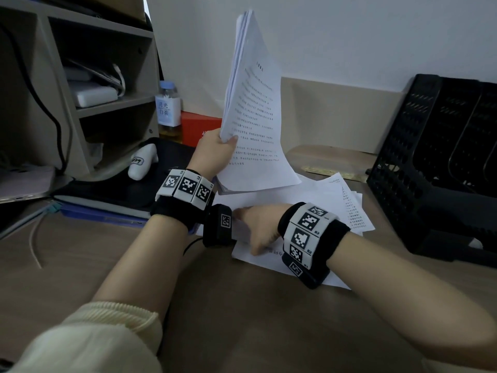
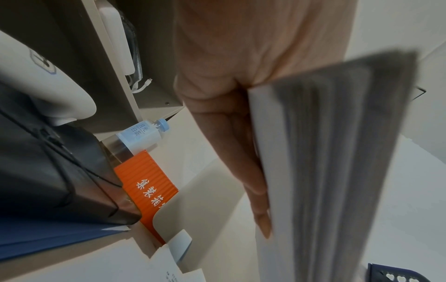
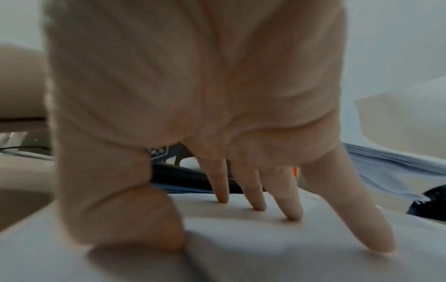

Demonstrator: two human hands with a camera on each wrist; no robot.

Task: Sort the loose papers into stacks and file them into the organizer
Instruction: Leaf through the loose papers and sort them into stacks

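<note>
My left hand (image 1: pixel 223 142) grips a thick stack of white printed sheets (image 1: pixel 255 117) and holds it upright above the desk, thumb on the front page. In the left wrist view its fingers (image 2: pixel 243 152) lie along the back of the stack (image 2: pixel 325 171). My right hand (image 1: pixel 248 230) rests on loose papers (image 1: pixel 336 205) spread on the desk below the stack. In the right wrist view its straight fingertips (image 3: pixel 292 213) and thumb press on the top sheet (image 3: pixel 277 253). The black mesh organizer (image 1: pixel 435 162) stands at the right, its slots turned away from me.
A wooden shelf unit (image 1: pixel 107 103) fills the left. Beside it stand a tea bottle (image 1: pixel 168 109) and a red box (image 1: pixel 199 127). A white device (image 1: pixel 142 162) lies on dark folders (image 1: pixel 113 195). A ruler (image 1: pixel 333 172) lies behind the papers.
</note>
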